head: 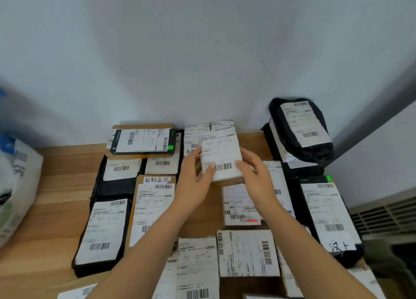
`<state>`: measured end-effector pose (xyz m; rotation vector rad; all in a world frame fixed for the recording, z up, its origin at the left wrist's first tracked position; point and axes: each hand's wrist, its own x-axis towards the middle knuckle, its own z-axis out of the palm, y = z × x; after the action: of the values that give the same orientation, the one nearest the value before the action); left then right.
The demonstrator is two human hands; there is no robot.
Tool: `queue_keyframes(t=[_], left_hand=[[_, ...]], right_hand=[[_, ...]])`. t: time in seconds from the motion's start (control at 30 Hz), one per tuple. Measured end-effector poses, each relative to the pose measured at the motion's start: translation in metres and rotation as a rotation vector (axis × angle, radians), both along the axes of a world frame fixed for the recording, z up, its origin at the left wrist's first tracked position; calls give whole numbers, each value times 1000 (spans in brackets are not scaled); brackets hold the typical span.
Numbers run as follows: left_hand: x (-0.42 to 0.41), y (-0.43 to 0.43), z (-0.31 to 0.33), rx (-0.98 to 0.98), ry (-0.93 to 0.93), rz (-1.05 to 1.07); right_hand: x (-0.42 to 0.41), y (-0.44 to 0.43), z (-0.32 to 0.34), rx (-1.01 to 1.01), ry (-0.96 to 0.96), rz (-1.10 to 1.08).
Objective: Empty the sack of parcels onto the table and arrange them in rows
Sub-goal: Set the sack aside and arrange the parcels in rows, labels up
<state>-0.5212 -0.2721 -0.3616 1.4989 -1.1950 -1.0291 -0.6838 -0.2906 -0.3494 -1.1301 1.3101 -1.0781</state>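
Left hand point(193, 181): clasped round the left edge of a small box point(221, 157), thumb pressed on its label beside the barcode.
Right hand point(254, 175): clasped round the right edge, thumb on top, fingers hidden underneath.
Box: label up and squared between both hands, probably to match its neighbours; lifted or already resting, hard to tell from this angle.
Spot: middle of the table point(65, 186), in the gap between the back parcels point(191, 139) and a labelled parcel point(242, 204) nearer the body.
Rows: parcels lying label up on both sides, roughly lined up; likely most of the sorting done.
Black bag point(301, 130): propped in the back right corner, on another parcel.
Sack point(15, 186): slumped at the left table edge, well apart from the hands.
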Motion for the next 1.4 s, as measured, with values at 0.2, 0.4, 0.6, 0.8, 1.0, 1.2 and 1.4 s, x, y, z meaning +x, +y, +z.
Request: queue_keyframes(t=[0.2,0.4,0.6,0.8,1.0,1.2,1.4], left_hand=[[-46,-89,17,10,-156,-226],[-59,-136,-14,88,-288,-342],[-39,-145,-51,-62,-780,-387],[-13,-140,-76,-126,-999,-568],[-25,-141,-72,-64,-1110,-539],[-22,-113,-42,-231,-991,-484],[-18,-27,-52,134,-912,-605]], right_hand=[[-40,-63,12,-93,197,-124],[-45,-103,-5,-70,401,-125],[-51,-118,-44,4,542,-109],[-51,-124,-71,120,778,230],[-48,-140,-63,134,893,314],[-50,-105,-44,-126,963,214],[-65,-20,-58,80,1232,413]])
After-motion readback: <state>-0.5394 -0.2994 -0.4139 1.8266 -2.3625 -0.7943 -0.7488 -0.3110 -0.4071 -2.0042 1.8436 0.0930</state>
